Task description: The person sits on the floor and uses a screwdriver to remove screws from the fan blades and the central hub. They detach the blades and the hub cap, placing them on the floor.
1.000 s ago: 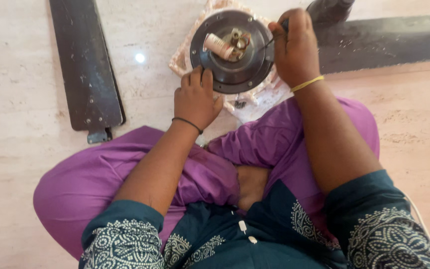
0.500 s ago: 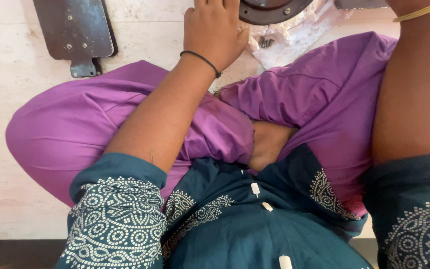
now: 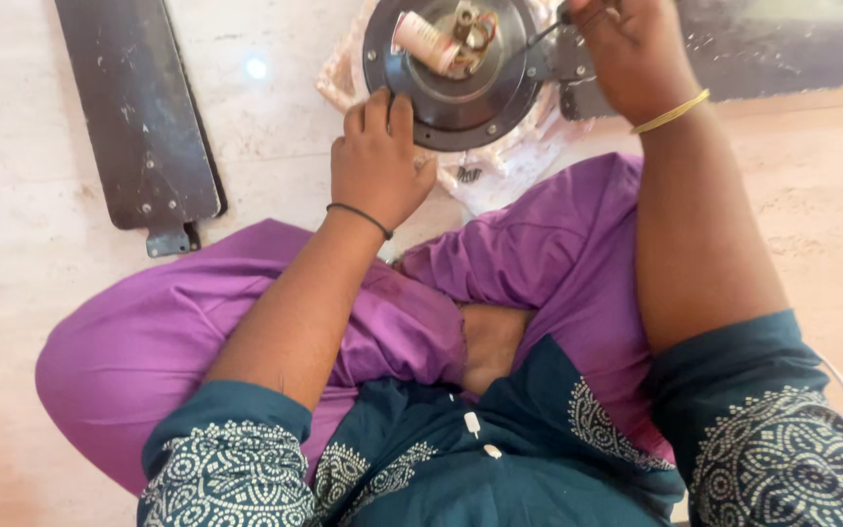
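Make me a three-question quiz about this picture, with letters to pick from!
1. Where does the loose fan blade lie?
A. on the floor left of the fan motor
B. on the person's lap
C. on top of the motor

2. What colour is the band on the left wrist?
A. gold
B. black
C. white

3. What is the left hand doing?
A. resting on the knee
B. pressing on the rim of the fan motor
C. lifting the blade

Answers: 1 A, the blade lies flat on the pale floor. 2 B, a thin black band; the gold one is on the right. 3 B, fingers lie on the motor's edge.
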